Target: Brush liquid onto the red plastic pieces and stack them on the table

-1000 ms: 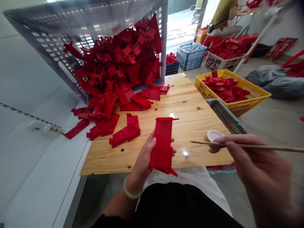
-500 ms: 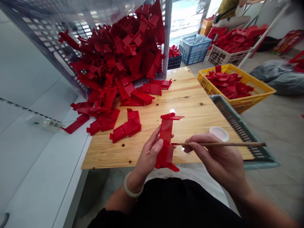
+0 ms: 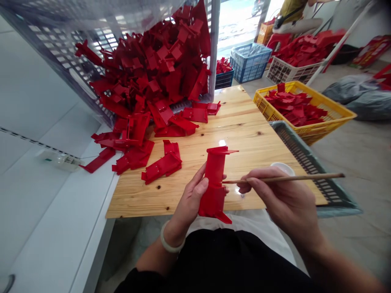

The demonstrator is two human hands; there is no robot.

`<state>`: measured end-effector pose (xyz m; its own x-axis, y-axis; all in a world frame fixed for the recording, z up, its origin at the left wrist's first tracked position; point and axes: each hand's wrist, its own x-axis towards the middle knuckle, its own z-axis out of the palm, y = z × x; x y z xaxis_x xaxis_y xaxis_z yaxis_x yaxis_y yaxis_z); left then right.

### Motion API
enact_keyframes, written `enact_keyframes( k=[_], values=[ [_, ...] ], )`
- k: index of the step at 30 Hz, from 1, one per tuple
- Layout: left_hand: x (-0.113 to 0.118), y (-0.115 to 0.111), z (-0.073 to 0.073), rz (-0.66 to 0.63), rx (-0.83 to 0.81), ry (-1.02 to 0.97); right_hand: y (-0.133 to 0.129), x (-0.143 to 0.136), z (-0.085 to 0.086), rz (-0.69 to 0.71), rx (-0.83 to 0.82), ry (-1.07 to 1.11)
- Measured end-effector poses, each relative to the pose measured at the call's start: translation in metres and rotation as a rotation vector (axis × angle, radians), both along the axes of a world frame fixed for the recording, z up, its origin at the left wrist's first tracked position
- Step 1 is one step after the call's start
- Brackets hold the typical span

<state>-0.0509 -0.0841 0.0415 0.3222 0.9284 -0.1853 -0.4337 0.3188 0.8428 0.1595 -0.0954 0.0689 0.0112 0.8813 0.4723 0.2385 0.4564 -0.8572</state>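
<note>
My left hand (image 3: 195, 195) is closed round a red plastic part (image 3: 214, 175), a long flat piece with tabs sticking out at its top and lower end. Between the thumb and fingers of my right hand (image 3: 281, 199) is a thin wooden stick (image 3: 299, 178), perhaps a brush. The stick's tip reaches the right edge of the part near its middle; whether it touches cannot be made out. Behind my right hand a small white dish (image 3: 284, 167) is partly hidden. Nearest on the table's left lies a loose pair of red parts (image 3: 163, 165).
A tipped crate (image 3: 213, 53) spills many red parts onto the wooden table (image 3: 238, 122). To the right stand a yellow crate (image 3: 332, 126) of red parts and a green-grey crate (image 3: 342, 199) against the table edge. A person (image 3: 293, 16) sits at the back.
The red part has turned slightly in my left hand, showing more of its flat face. My right hand has shifted slightly right, the stick's rear end tilting up.
</note>
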Motion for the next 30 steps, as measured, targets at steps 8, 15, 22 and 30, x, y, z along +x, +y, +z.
enact_keyframes(
  k=[8,15,22,30],
  values=[
    [-0.006,0.011,-0.009,-0.225,-0.214,-0.175,0.001,-0.007,-0.007,0.022,-0.141,0.285],
    [-0.008,0.012,-0.01,-0.285,-0.211,-0.196,0.001,-0.002,-0.012,0.093,-0.153,0.311],
    [-0.009,0.013,-0.01,-0.292,-0.237,-0.255,0.003,-0.003,-0.012,0.103,-0.149,0.318],
    [-0.008,0.015,-0.009,-0.287,-0.225,-0.251,0.006,-0.003,-0.006,0.124,-0.157,0.309]
  ],
)
